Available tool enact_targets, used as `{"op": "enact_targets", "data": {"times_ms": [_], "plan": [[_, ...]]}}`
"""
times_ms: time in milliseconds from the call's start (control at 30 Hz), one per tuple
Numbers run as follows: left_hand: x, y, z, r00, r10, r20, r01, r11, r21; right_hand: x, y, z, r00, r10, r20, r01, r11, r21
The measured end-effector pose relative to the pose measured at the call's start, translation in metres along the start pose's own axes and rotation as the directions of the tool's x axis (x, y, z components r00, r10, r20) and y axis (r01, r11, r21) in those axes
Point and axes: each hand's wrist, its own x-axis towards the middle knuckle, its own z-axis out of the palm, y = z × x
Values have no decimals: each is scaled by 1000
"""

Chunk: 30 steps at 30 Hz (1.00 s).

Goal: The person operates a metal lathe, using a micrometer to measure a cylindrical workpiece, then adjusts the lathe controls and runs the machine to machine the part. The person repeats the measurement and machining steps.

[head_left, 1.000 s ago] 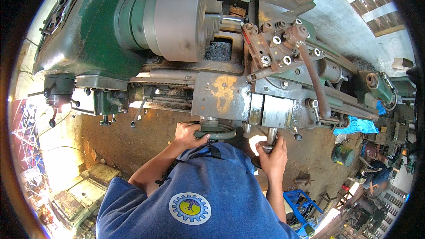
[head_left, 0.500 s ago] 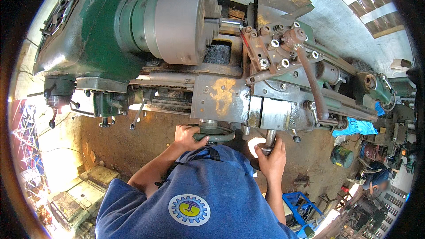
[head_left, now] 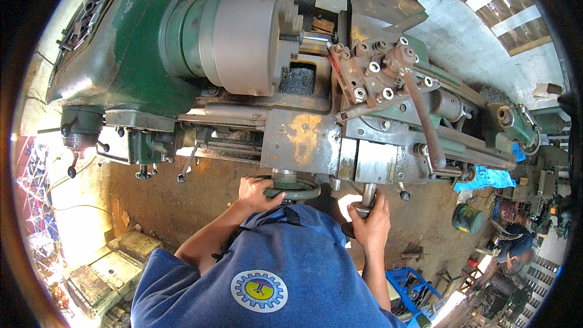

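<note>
A metalworking lathe stands before me. My left hand [head_left: 253,193] is wrapped round the rim of the dark green carriage handwheel [head_left: 299,194], below the paint-worn saddle [head_left: 302,140]. On the right, my right hand [head_left: 371,222] closes round the small metal cross-slide handwheel [head_left: 362,209], whose rim it partly hides. A large grey chuck [head_left: 249,36] holds a shiny metal bar [head_left: 317,37]. Close to that bar's end is the bolted tool post [head_left: 367,73], with a long brown lever [head_left: 427,121] slanting down from its top. The cutting tip is too small to make out.
Metal chips [head_left: 297,80] lie in the bed gap beside the chuck. Levers hang under the green headstock [head_left: 121,42]. The tailstock [head_left: 515,123] is at the far right. A green drum [head_left: 468,218] and a blue metal frame [head_left: 413,288] stand on the floor; a seated person [head_left: 515,246] is beyond.
The view has tilted slightly, so the upper machine sits a little lower in the picture. Both hands keep their hold on the handwheels, with barely any shift.
</note>
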Motion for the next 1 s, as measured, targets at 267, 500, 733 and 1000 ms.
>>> {"op": "enact_targets", "data": {"times_ms": [267, 500, 733, 1000], "plan": [[1, 2, 0, 999, 34, -42, -35, 999, -11, -1, -1, 0, 1000, -13, -16, 13, 1000, 5], [2, 3, -1, 999, 32, -42, -32, 999, 3, -1, -2, -1, 1000, -18, -17, 18, 1000, 6], [1, 3, -2, 1000, 17, -15, -17, 1000, 16, -1, -1, 0, 1000, 1, -4, -1, 1000, -11], [1, 3, -3, 1000, -22, 11, 23, 1000, -9, -1, 1, 1, 1000, -19, -20, 19, 1000, -5]]}}
